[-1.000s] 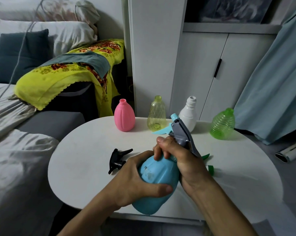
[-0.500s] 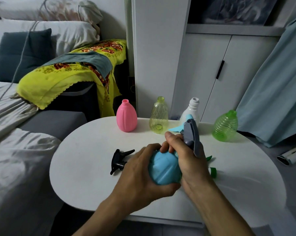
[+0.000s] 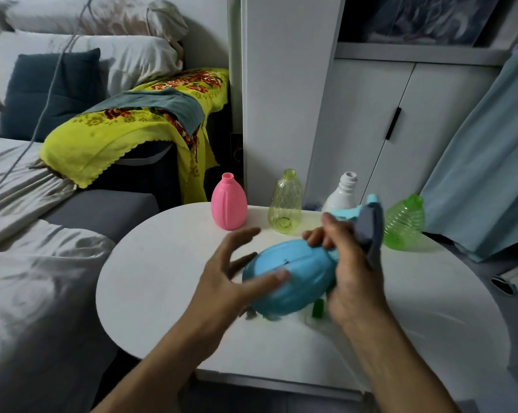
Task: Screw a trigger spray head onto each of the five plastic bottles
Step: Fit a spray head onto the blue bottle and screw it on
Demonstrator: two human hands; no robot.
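4 capless bottles (image 3: pixel 285 202) look empty | right hand (image 3: pixel 348 272) grips blue bottle's (image 3: pixel 290 275) neck | left hand (image 3: pixel 230 281) spread wide

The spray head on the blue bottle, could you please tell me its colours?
Grey body with a light blue trigger and nozzle, on the spray head; head view.

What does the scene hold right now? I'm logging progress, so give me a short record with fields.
held bottle: blue bottle, tilted above the table
spray head: grey-and-blue spray head at its neck
right hand: grips the neck
left hand: fingers spread, thumb on the bottle
uncapped, standing: pink bottle, yellow bottle, white bottle, green bottle
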